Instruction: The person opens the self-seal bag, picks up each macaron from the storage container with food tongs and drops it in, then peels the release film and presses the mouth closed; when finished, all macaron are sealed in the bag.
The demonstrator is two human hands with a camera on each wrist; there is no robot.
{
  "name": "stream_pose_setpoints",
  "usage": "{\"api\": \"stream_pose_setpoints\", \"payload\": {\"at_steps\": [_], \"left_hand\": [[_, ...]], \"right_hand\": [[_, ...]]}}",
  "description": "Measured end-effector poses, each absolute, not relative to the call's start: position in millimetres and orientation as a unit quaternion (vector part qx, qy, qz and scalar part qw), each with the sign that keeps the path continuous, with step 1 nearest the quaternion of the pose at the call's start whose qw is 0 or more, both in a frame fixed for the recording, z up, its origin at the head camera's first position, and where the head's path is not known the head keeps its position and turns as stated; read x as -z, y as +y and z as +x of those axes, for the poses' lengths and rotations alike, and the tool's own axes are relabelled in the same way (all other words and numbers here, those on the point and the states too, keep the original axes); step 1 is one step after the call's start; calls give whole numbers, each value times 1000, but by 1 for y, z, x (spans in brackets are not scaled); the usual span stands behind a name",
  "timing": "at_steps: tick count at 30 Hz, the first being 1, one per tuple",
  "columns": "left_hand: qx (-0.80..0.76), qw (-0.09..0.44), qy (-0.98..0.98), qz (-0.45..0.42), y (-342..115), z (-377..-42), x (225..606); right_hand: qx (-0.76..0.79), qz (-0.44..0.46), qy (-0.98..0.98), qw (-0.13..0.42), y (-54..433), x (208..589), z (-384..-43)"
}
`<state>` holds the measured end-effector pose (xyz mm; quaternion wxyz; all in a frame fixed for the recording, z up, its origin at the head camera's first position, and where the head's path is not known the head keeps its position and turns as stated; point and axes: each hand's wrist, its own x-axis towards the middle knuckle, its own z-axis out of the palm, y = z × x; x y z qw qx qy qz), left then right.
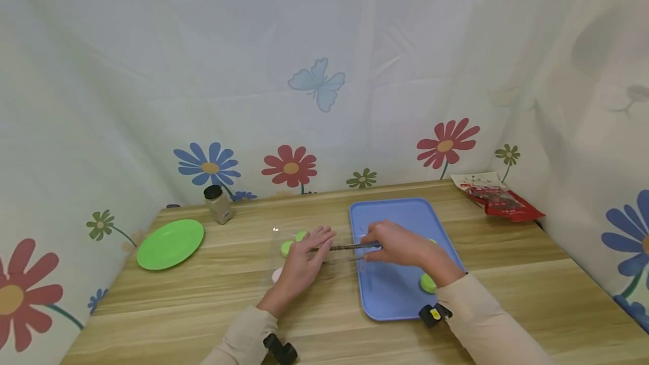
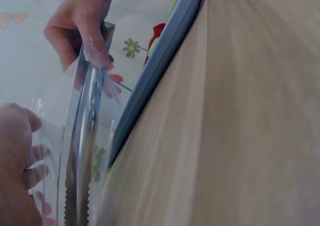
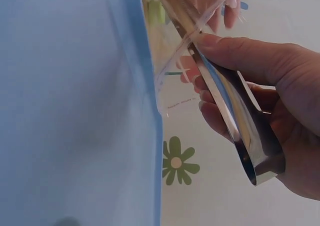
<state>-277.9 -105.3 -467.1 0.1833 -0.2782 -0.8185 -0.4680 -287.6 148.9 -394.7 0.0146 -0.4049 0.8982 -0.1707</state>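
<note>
My right hand (image 1: 398, 244) grips metal tongs (image 3: 240, 116) near their bent end, over the blue tray (image 1: 395, 303). The tongs point left, and their serrated tips lie inside a clear plastic bag (image 2: 52, 126). My left hand (image 1: 304, 261) holds the bag at its side, with plastic film over the fingertips in the left wrist view. Around that hand, green round pieces (image 1: 286, 249) like macarons and a pale one (image 1: 276, 275) show by the bag. Another green round piece (image 1: 428, 283) lies on the tray below my right wrist; one more is partly hidden behind the forearm.
On the wooden table (image 1: 213, 308), a green plate (image 1: 170, 244) lies at the left. Behind it stands a small jar (image 1: 218, 205) with a black lid. A red and white packet (image 1: 499, 199) lies at the back right. A flower-printed cloth (image 1: 324, 27) hangs behind the table.
</note>
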Motion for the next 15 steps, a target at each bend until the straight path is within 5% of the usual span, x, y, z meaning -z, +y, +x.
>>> {"api": "stream_pose_setpoints", "payload": {"at_steps": [15], "left_hand": [[474,190,-815,-274,-106,-280,468]], "right_hand": [[190,-368,910,19,214,366,-277]]}}
